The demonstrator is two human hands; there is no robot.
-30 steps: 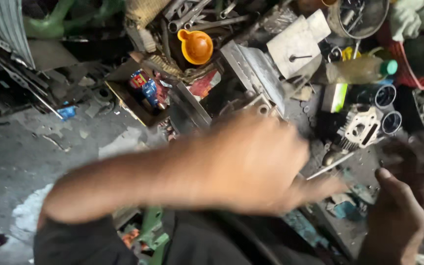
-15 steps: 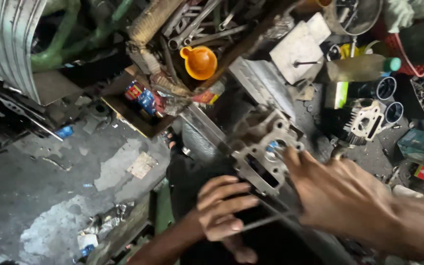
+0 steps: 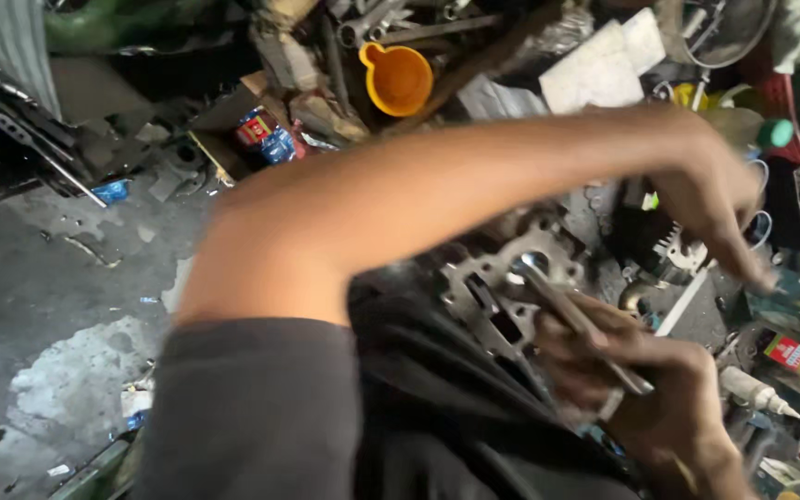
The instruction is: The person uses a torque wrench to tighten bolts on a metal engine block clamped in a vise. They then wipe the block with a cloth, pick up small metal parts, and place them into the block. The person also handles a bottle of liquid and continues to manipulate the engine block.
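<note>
Head view: my right hand (image 3: 659,407) grips a metal tool (image 3: 576,319) over the engine casting (image 3: 502,296) at my lap.
Half a second ago both hands worked the casting; now my left hand (image 3: 710,199) reaches across toward the cluttered parts, fingers loose, holding nothing.

The left arm stretched far across to the right, its bare left hand (image 3: 710,199) hanging down with loose fingers. The bare right hand (image 3: 645,398) was closed tight, low down.

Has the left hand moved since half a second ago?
Yes. The left hand has swung from below the metal engine part up and across to its right, toward the clutter there.
</note>
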